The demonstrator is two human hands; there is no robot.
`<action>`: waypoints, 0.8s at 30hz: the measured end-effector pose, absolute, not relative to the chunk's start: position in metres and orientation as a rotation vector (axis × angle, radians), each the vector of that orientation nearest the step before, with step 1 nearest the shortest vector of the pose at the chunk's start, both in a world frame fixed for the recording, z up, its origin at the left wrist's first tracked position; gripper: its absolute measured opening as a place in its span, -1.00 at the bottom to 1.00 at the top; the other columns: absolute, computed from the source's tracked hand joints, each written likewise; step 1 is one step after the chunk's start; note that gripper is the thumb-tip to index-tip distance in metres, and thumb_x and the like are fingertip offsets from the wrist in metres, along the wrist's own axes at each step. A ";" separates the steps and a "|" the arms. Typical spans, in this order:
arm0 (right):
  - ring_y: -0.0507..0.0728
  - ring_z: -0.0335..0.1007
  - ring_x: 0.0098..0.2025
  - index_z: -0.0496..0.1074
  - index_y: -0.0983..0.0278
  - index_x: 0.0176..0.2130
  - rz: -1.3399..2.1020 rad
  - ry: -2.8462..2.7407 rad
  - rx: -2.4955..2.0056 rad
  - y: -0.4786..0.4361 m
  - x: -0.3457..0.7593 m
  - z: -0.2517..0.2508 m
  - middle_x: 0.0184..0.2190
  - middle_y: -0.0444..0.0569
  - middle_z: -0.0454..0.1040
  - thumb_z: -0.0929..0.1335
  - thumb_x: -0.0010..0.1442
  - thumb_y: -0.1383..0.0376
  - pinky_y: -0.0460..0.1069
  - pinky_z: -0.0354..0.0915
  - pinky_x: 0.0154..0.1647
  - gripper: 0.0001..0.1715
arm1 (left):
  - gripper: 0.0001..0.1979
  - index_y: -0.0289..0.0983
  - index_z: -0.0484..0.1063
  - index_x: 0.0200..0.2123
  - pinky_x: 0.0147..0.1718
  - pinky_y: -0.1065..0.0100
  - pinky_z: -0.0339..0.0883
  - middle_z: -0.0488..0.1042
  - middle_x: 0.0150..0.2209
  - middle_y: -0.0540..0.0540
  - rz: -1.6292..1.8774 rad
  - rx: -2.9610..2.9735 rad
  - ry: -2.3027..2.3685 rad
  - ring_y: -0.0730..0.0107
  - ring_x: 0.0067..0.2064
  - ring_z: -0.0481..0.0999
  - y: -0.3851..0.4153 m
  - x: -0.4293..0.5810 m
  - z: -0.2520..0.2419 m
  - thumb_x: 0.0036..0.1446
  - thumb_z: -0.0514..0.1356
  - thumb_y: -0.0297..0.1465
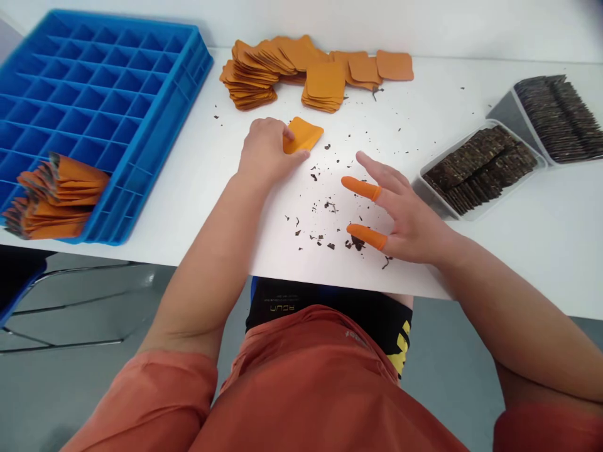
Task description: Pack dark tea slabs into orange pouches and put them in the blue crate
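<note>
My left hand (269, 147) grips a small orange pouch (305, 134) by its near edge, thumb along the front and fingers partly hidden behind it. The pouch lies at a slant just above the white table. To its right my right hand (389, 210) hovers with fingers spread and nothing held. Orange finger cots (362, 188) cover its thumb and one finger. Dark crumbs (331, 245) are scattered under and between both hands. Behind the left hand, flat orange pouches (264, 63) lie fanned out in overlapping rows, with a short stack (325, 85) in front.
At left stands a blue divided crate (188, 81); opened, upright orange pouches (66, 194) fill its near corner. Two clear plastic tubs on the right, the nearer tub (475, 210) and the farther tub (513, 119), hold rows of thin dark brown slabs (480, 166). The table's front edge runs by my waist.
</note>
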State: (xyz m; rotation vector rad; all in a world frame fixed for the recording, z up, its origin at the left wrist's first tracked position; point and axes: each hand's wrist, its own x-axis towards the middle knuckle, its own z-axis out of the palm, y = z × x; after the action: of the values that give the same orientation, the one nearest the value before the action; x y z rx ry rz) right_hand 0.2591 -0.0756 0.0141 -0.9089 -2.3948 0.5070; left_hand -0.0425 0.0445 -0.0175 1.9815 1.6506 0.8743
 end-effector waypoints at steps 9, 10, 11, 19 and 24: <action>0.45 0.11 0.56 0.19 0.00 0.51 0.481 -2.377 -0.930 -0.072 0.261 0.018 0.58 0.03 0.08 0.42 0.38 0.06 0.53 0.16 0.52 -0.17 | -0.31 -0.10 0.35 0.08 0.28 -0.19 0.22 0.47 0.15 -0.19 0.797 1.936 1.851 -0.18 0.27 0.34 0.032 -0.027 -0.008 -0.09 0.52 -0.13; 0.45 0.11 0.55 0.19 0.01 0.51 0.482 -2.382 -0.928 -0.073 0.261 0.018 0.58 0.05 0.09 0.43 0.38 0.06 0.52 0.18 0.52 -0.17 | -0.30 -0.11 0.33 0.09 0.31 -0.22 0.19 0.45 0.19 -0.22 0.749 1.932 1.885 -0.24 0.31 0.31 0.029 -0.023 -0.004 -0.08 0.51 -0.13; 0.44 0.12 0.55 0.20 0.02 0.51 0.486 -2.387 -0.930 -0.073 0.260 0.019 0.57 0.06 0.10 0.43 0.38 0.07 0.51 0.19 0.51 -0.17 | -0.31 -0.11 0.32 0.09 0.33 -0.24 0.18 0.44 0.21 -0.23 0.706 1.921 1.910 -0.28 0.33 0.29 0.026 -0.020 -0.001 -0.08 0.50 -0.14; 0.42 0.23 0.49 0.26 0.04 0.48 0.510 -2.359 -0.996 -0.069 0.262 0.022 0.52 0.05 0.22 0.42 0.37 0.03 0.45 0.25 0.50 -0.21 | -0.45 -0.05 0.29 0.10 0.39 -0.21 0.19 0.44 0.22 -0.20 0.614 1.871 1.888 -0.21 0.32 0.34 0.013 -0.008 0.021 0.08 0.39 -0.22; 0.45 0.28 0.46 0.32 0.09 0.44 0.493 -2.363 -1.011 -0.067 0.261 0.022 0.47 0.11 0.30 0.49 0.29 -0.10 0.46 0.28 0.47 -0.13 | -0.39 -0.15 0.39 0.18 0.40 -0.40 0.02 0.40 0.31 -0.34 0.562 2.114 1.767 -0.47 0.40 0.22 0.014 -0.012 0.007 0.13 0.36 -0.06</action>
State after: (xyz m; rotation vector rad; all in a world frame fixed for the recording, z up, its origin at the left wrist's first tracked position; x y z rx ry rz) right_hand 0.2610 -0.0671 0.0220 -1.0113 -2.3627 0.4929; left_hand -0.0120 0.0145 0.0072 2.1141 1.7671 0.5618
